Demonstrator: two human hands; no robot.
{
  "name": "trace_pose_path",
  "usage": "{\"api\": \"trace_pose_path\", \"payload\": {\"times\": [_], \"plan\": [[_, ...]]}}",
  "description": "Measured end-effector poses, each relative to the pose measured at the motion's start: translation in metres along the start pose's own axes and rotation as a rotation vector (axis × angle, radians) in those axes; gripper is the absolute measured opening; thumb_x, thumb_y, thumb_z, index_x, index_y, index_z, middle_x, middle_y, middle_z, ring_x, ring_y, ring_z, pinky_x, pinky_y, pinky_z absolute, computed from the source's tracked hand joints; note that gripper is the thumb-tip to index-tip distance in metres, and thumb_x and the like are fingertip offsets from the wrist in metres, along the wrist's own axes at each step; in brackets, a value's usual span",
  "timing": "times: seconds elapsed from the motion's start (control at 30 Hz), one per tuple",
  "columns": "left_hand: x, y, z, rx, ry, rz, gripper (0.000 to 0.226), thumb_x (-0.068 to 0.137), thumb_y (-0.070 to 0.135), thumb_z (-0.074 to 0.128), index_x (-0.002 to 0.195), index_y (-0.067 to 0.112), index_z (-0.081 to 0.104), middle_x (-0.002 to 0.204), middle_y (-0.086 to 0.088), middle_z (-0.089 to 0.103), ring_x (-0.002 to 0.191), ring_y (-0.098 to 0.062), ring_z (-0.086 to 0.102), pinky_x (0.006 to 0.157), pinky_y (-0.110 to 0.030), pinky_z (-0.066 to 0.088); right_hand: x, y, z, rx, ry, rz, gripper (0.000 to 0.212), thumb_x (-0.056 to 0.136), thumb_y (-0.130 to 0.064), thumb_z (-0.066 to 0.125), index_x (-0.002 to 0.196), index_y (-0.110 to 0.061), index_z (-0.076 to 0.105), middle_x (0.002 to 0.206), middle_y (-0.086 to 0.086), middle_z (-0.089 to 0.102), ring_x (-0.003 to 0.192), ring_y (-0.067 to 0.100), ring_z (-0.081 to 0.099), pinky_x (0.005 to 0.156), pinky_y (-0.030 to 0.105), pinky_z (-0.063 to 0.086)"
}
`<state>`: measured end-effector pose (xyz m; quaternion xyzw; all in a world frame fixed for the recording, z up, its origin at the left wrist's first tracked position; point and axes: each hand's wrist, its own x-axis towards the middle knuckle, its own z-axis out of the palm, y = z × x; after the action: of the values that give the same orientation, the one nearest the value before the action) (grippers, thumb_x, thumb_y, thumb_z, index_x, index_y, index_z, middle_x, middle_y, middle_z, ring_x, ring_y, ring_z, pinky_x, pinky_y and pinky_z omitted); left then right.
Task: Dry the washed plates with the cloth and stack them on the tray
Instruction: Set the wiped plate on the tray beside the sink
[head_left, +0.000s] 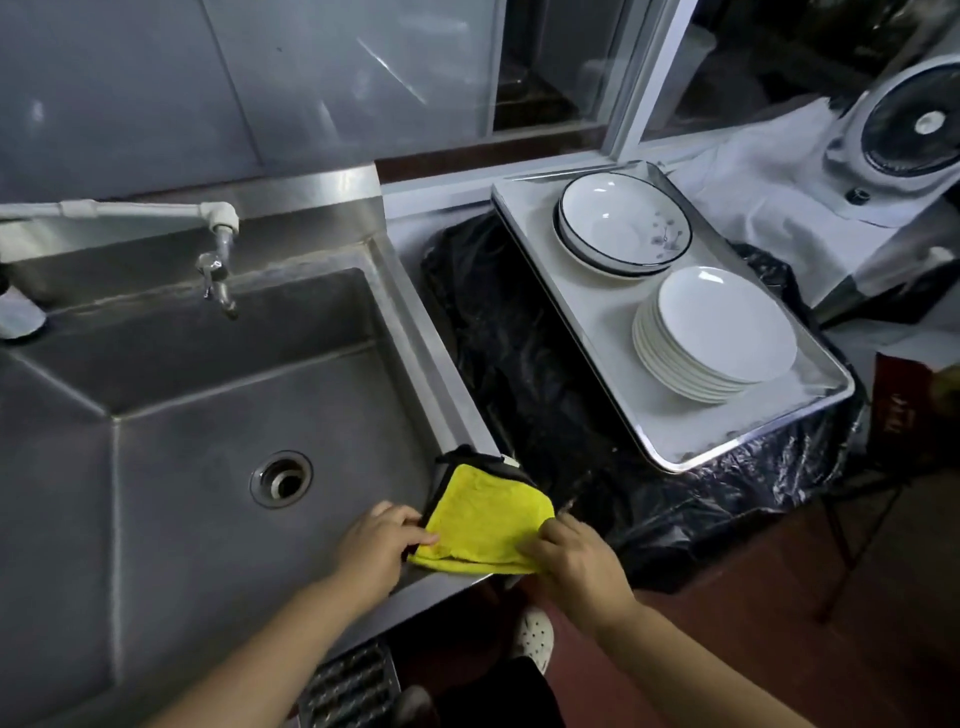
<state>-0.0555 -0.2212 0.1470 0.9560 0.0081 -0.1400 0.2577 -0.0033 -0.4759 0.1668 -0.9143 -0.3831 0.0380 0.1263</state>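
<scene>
A yellow cloth (485, 519) with a dark underside lies folded on the front right corner of the steel sink's rim. My left hand (382, 545) pinches its left edge and my right hand (574, 558) holds its right edge. To the right, a metal tray (587, 332) carries a stack of several plain white plates (722, 327) near its front. Behind them on the tray sit stacked dark-rimmed bowls (623, 223) with a small flower print.
The steel sink (208, 415) with a drain (282, 479) and a tap (218, 270) fills the left. Black plastic sheeting (524, 374) covers the surface between sink and tray. A white fan (919, 124) stands at the far right on a white cloth.
</scene>
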Motion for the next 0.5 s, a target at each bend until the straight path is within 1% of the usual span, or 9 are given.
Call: {"api": "trace_pose_path", "payload": {"times": [0.07,0.1,0.13,0.2,0.27,0.33,0.43,0.5], "plan": [[-0.001,-0.003,0.002,0.016,-0.028,0.007,0.052,0.086,-0.002,0.049,0.123,0.032,0.064,0.135,0.003,0.052,0.126,-0.018,0.043,0.093,-0.022,0.034,-0.008,0.001,0.003,0.042,-0.002,-0.002,0.042,0.047,-0.025,0.092,0.085,-0.022,0.074,0.072,-0.002,0.059,0.062,0.020,0.058,0.051,0.025,0.049],[-0.001,-0.004,0.002,0.004,-0.031,-0.001,0.050,0.087,-0.002,0.049,0.121,0.029,0.066,0.135,0.002,0.052,0.126,-0.019,0.043,0.094,-0.021,0.034,-0.012,0.002,0.002,0.070,-0.013,-0.003,0.045,0.049,-0.027,0.091,0.090,-0.021,0.074,0.076,-0.002,0.062,0.066,0.021,0.060,0.053,0.026,0.051],[-0.001,-0.003,0.001,-0.033,-0.007,-0.026,0.045,0.088,-0.003,0.050,0.116,0.025,0.070,0.132,-0.001,0.055,0.124,-0.021,0.045,0.094,-0.020,0.034,-0.016,0.003,-0.002,0.095,-0.018,0.001,0.046,0.050,-0.026,0.091,0.092,-0.019,0.075,0.079,-0.001,0.064,0.068,0.021,0.062,0.056,0.026,0.053],[0.003,0.000,-0.004,-0.105,0.076,-0.100,0.040,0.086,-0.007,0.050,0.103,0.018,0.076,0.123,-0.003,0.061,0.118,-0.025,0.049,0.093,-0.021,0.036,-0.022,0.007,-0.012,0.126,0.028,0.033,0.040,0.055,-0.017,0.090,0.092,-0.015,0.076,0.080,0.001,0.065,0.068,0.022,0.063,0.057,0.025,0.053],[0.012,0.009,-0.015,-0.141,0.147,-0.134,0.041,0.084,-0.009,0.048,0.097,0.017,0.077,0.115,-0.001,0.066,0.111,-0.025,0.054,0.091,-0.028,0.042,-0.025,0.015,-0.027,0.143,0.114,0.129,0.033,0.062,-0.005,0.086,0.093,-0.012,0.076,0.079,0.002,0.066,0.070,0.025,0.063,0.058,0.025,0.052],[0.027,0.028,-0.031,-0.195,0.193,-0.121,0.035,0.088,-0.003,0.049,0.098,0.019,0.075,0.111,0.001,0.067,0.103,-0.024,0.059,0.086,-0.034,0.046,-0.028,0.028,-0.048,0.147,0.195,0.246,0.031,0.068,0.003,0.079,0.096,-0.011,0.076,0.083,0.003,0.066,0.077,0.028,0.064,0.063,0.030,0.053],[0.054,0.070,-0.051,-0.286,0.235,-0.068,0.030,0.090,0.003,0.051,0.102,0.019,0.073,0.109,0.000,0.066,0.101,-0.022,0.061,0.086,-0.038,0.049,-0.031,0.053,-0.079,0.154,0.295,0.382,0.029,0.074,0.006,0.073,0.098,-0.010,0.075,0.087,0.004,0.066,0.085,0.026,0.062,0.066,0.034,0.051],[0.072,0.101,-0.056,-0.342,0.255,-0.005,0.029,0.090,0.005,0.052,0.106,0.020,0.072,0.110,0.002,0.067,0.099,-0.017,0.062,0.085,-0.036,0.051,-0.030,0.074,-0.098,0.171,0.365,0.478,0.028,0.076,0.006,0.070,0.097,-0.012,0.075,0.087,0.002,0.065,0.083,0.023,0.061,0.066,0.032,0.048]]}}
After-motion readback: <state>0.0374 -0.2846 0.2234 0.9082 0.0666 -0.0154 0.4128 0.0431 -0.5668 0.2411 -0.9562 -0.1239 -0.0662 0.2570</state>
